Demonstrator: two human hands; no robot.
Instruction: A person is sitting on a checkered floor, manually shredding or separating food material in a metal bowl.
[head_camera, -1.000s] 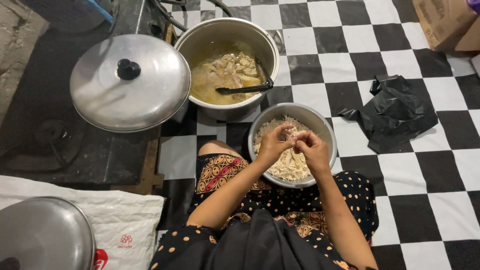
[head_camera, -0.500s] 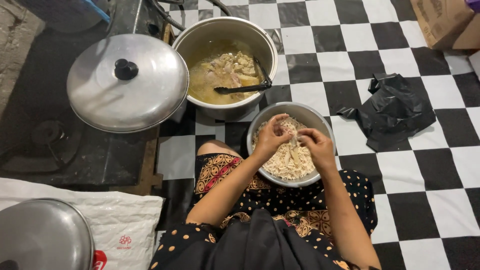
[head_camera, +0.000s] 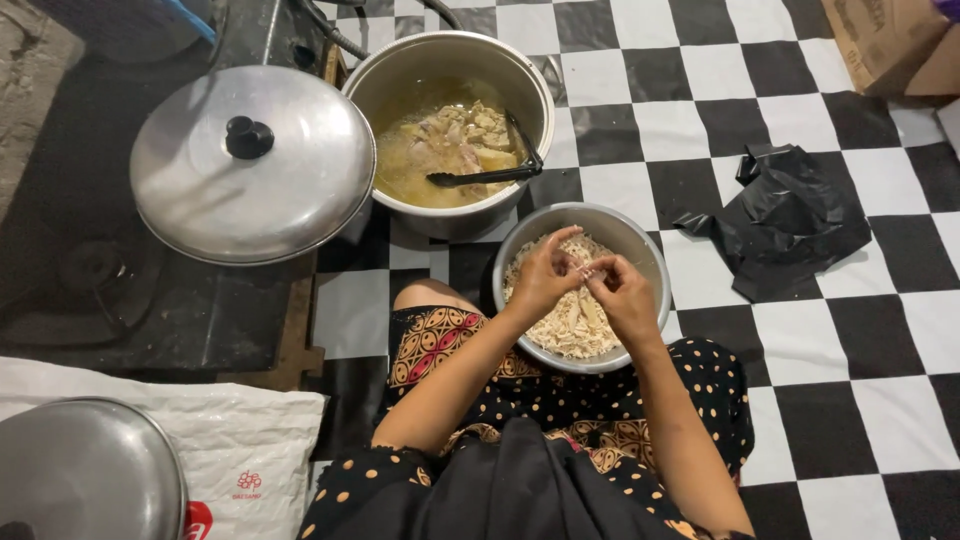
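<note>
Both hands over the steel bowl (head_camera: 640, 245) of shredded chicken (head_camera: 572, 325), resting by the lap. Left hand (head_camera: 543, 275) and right hand (head_camera: 622, 298) close together, fingertips pinching one small strip of chicken (head_camera: 583, 268) between them, just above the pile. Beyond: stockpot of broth and chicken pieces (head_camera: 450, 150) with black ladle (head_camera: 490, 175); lid (head_camera: 250, 165) beside it.

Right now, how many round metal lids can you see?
2. One large lid with a black knob lies left of the pot of broth. Another lid shows partly at the bottom left corner, on a white sack. More may lie out of view.
</note>
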